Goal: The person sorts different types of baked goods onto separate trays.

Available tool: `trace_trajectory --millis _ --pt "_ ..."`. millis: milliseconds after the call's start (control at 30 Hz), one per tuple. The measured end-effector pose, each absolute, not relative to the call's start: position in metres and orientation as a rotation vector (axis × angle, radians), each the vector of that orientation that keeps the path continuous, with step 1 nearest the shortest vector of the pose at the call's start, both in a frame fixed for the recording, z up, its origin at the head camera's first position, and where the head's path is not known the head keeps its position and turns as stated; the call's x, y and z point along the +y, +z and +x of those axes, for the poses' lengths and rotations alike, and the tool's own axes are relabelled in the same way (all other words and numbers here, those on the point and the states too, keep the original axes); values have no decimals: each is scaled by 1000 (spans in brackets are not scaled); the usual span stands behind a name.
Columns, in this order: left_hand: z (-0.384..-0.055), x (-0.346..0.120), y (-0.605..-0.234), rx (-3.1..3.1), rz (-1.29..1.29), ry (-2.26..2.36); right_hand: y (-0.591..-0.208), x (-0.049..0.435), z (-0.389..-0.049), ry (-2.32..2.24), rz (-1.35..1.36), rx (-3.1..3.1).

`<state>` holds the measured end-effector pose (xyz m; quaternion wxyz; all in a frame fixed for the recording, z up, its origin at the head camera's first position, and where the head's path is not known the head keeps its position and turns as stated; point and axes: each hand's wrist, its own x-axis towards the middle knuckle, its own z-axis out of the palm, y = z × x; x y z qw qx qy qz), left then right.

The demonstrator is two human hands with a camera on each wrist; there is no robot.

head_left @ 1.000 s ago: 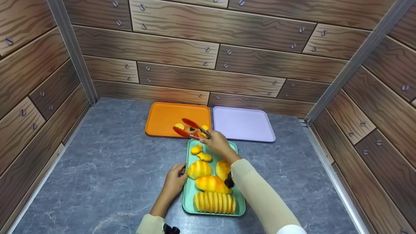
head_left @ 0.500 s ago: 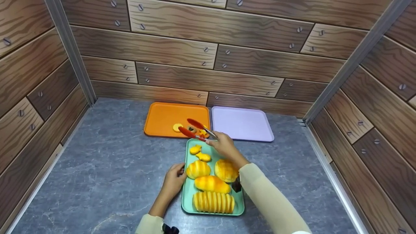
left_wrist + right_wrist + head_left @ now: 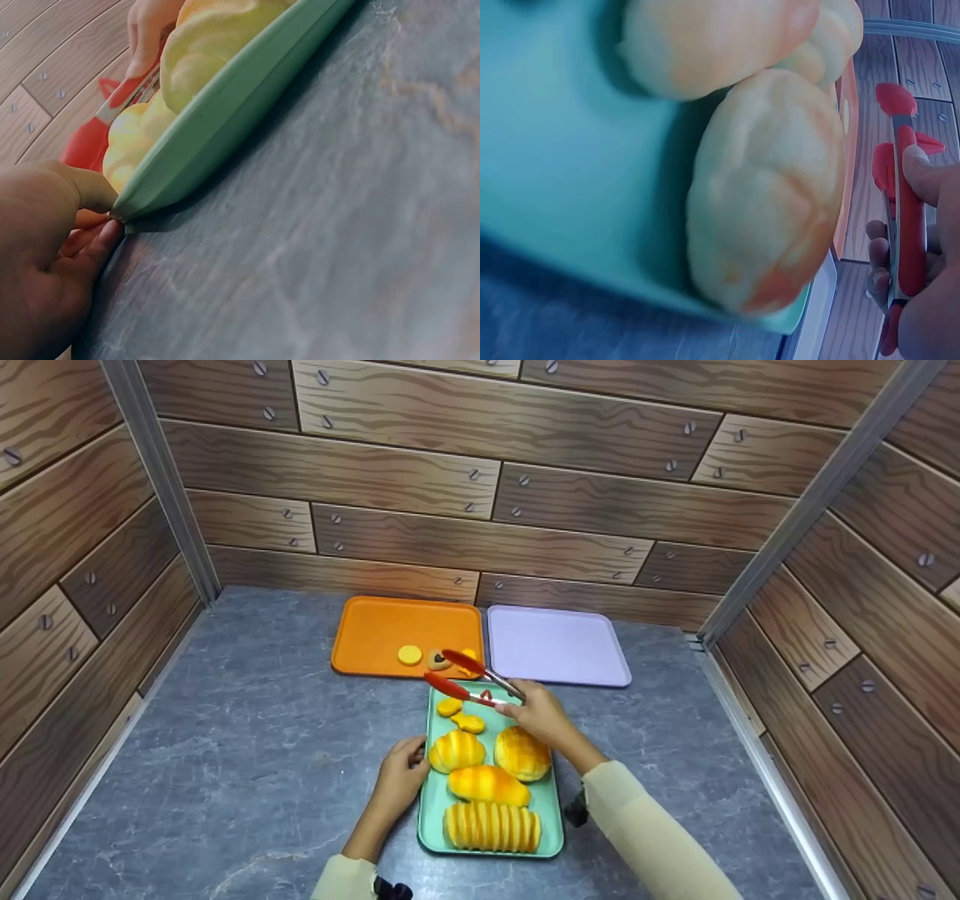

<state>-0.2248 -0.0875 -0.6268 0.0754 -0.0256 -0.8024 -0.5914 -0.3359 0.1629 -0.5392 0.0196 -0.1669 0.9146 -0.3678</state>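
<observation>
My left hand (image 3: pixel 401 776) pinches the left rim of the green tray (image 3: pixel 551 817) between thumb and fingers; the left wrist view shows this at the tray's corner. My right hand (image 3: pixel 547 716) grips red-tipped tongs (image 3: pixel 911 217). Their tips are spread apart with nothing between them, over the tray's far end. Two small yellow fish-shaped pieces (image 3: pixel 469 724) lie just below the tips. Nearer me on the tray are a ridged roll (image 3: pixel 457 751), a round bun (image 3: pixel 523 754), a long bun (image 3: pixel 489 786) and a sliced loaf (image 3: pixel 491 826).
Behind the green tray lies an orange tray (image 3: pixel 390 622) with a yellow disc (image 3: pixel 409 655), a brown cookie with a dark centre (image 3: pixel 438 660) and a yellow piece partly hidden by the tongs. A lilac tray (image 3: pixel 559 649) sits right of it. Wood-patterned walls (image 3: pixel 405 525) enclose the grey table.
My right hand has drawn the tongs back and to the right, from over the orange tray to the green tray's far end. The left hand stays at the rim.
</observation>
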Motion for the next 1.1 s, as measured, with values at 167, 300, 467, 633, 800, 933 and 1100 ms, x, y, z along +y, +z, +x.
trace_trajectory --millis 167,300,467,633,800,933,1100 --pt "-224 -88 -626 -2402 -90 -1771 -539 182 -326 -1113 -524 2859" --pt "-224 -89 -627 -2402 -94 -1768 -539 196 -320 -1064 -543 2861" --pt "-224 -89 -628 -2411 -104 -1746 -537 210 -314 -975 -606 2874" --pt "-225 -89 -628 -2411 -88 -1744 -531 223 -312 -906 -625 2868" --pt "-225 -88 -628 -2408 -71 -1762 -526 234 -313 -840 -642 2870" --pt "-224 -88 -628 -2404 -79 -1768 -523 242 -314 -803 -650 2869" --pt "-224 -88 -628 -2399 -97 -1765 -521 247 -317 -775 -655 2875"
